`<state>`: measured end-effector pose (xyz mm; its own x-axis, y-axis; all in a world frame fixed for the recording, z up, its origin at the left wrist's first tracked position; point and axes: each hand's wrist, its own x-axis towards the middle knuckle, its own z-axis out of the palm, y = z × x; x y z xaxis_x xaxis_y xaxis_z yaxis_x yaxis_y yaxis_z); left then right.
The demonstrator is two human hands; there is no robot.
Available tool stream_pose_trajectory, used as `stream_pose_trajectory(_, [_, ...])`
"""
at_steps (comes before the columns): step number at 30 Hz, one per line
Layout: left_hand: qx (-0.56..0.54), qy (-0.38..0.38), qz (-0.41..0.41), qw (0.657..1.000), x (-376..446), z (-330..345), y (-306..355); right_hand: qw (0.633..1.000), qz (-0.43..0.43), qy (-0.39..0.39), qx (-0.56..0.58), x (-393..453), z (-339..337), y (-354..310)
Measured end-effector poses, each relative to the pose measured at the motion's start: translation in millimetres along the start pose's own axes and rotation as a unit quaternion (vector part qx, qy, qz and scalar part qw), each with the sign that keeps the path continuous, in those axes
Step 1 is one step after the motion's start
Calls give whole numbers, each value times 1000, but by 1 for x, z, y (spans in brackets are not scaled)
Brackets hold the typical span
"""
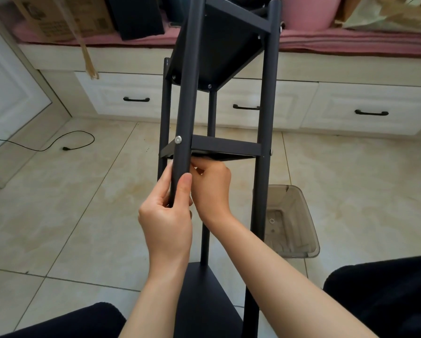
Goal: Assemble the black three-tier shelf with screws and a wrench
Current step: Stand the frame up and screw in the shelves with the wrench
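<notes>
The shelf [225, 147] stands on the floor [70, 203] in front of the person, and behind it a row of drawers [368, 111] runs along the far edge of the floor. A bin [294, 223] sits on the floor just right of the shelf, and a cord [58, 142] lies on the floor to the left. Both hands, the left hand [166, 215] and the right hand [210, 186], are side by side at the near post [187, 93], just under the middle tier [225, 145].

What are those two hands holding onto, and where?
The left hand grips the shelf's front pole below the middle tier. The right hand reaches behind it; its hold is hidden.

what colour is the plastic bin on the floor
Translucent grey-brown plastic bin, clearest in the head view.
</notes>
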<state>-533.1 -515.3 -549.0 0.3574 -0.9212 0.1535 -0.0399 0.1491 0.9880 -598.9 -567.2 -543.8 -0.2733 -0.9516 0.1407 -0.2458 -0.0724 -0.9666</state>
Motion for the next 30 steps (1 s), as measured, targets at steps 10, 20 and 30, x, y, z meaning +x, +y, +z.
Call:
stream_pose_trajectory(10, [-3, -2, -1, 1000, -1, -1, 3, 1000, -19, -5, 17, -3, -5, 3])
stream_pose_trajectory(20, [4, 3, -7, 1000, -3, -2, 2, 996, 39, -78, 9, -19, -34, 1])
stream_pose_trajectory(30, [6, 4, -14, 1000, -3, -1, 2, 993, 41, -106, -17, -17, -44, -17])
